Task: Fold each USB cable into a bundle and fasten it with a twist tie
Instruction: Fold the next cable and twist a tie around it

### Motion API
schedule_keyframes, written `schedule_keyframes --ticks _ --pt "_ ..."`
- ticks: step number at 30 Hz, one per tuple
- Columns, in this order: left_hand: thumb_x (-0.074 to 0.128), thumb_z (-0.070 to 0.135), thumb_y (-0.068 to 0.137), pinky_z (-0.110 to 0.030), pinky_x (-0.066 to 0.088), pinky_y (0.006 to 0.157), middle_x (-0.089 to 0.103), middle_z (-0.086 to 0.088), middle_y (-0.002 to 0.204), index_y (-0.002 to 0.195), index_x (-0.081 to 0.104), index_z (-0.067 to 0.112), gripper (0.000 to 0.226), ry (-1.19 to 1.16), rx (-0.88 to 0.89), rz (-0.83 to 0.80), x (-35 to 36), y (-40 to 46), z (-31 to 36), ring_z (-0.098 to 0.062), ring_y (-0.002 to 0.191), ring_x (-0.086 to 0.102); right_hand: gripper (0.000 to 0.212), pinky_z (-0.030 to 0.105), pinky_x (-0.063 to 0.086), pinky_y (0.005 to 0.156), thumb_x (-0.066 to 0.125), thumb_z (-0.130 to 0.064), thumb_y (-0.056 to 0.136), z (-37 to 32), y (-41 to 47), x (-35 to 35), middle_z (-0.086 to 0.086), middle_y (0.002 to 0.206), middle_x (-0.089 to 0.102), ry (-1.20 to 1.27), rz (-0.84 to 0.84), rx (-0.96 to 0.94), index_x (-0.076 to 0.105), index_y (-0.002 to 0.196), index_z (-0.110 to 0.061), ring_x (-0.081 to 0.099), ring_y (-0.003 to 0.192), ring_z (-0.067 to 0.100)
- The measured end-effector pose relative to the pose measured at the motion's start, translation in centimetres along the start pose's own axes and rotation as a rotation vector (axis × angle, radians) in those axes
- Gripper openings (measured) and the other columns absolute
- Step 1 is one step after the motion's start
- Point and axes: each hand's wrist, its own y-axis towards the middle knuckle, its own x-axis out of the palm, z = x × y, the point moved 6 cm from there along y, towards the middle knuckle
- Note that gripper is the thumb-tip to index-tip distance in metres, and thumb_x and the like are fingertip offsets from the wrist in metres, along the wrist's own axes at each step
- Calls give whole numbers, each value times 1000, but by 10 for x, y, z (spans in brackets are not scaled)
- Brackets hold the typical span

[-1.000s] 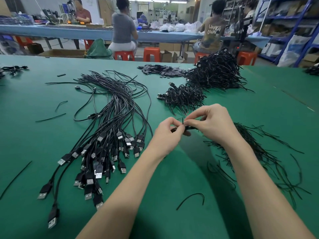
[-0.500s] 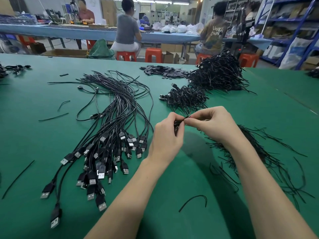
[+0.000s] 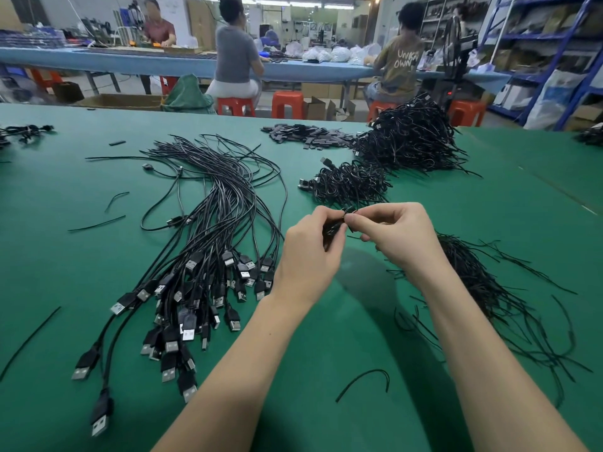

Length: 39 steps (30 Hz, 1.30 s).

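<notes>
loose cables [image 3: 208, 256] lie flat on the left of the green table [image 3: 65, 256] | left hand [image 3: 310, 256] fingers curl round a small black bundle [image 3: 331, 230] above the table | right hand [image 3: 398, 236] pinches the tie [image 3: 348, 211] on top of it | ties [image 3: 496, 288] lie spread on the right

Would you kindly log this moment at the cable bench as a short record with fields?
surface: green table
left hand: grips a folded cable bundle
right hand: pinches the twist tie at the bundle's top
unbundled cables: fanned out left of the hands, USB plugs toward the person
finished bundles: heaped at the far side, a smaller heap nearer
loose ties: pile under the right forearm
stray tie: curved, between the forearms
</notes>
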Motion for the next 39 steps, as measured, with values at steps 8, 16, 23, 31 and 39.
schedule_keyframes --ticks 8,16,23,31,39 --pt "67 12 91 -25 55 66 73 7 80 97 71 15 8 -276 -259 132 2 0 -7 -6 70 67 9 24 59 67 80 -23 85 -18 -5 4 -18 67 73 -75 138 -228 80 78 -28 70 64 2" --pt "66 18 96 -24 56 68 69 3 74 87 66 10 11 -634 -585 68 12 0 -13 -10 63 63 11 16 49 66 75 -17 90 -12 -3 7 -13 69 70 -176 76 -241 74 81 -22 67 65 3" --pt "68 3 90 -24 59 65 65 -10 71 95 62 5 8 -1253 -1140 -129 18 -4 -22 -17 68 60 13 12 49 64 74 -14 90 -16 -8 12 -15 69 69 -105 29 -341 71 81 -22 66 65 2" --pt "76 -5 80 -22 53 78 70 -2 86 83 60 14 26 -644 -333 10 1 14 -12 -11 79 67 4 11 45 38 70 -4 76 18 -24 52 6 67 65 1374 -269 836 69 78 0 57 43 3" --pt "73 3 85 -22 41 62 62 -4 77 82 56 18 23 -981 -768 24 0 10 -35 -13 65 54 23 21 51 62 75 -16 87 -20 -10 14 -16 108 66 -220 25 -489 68 106 -28 68 72 10"
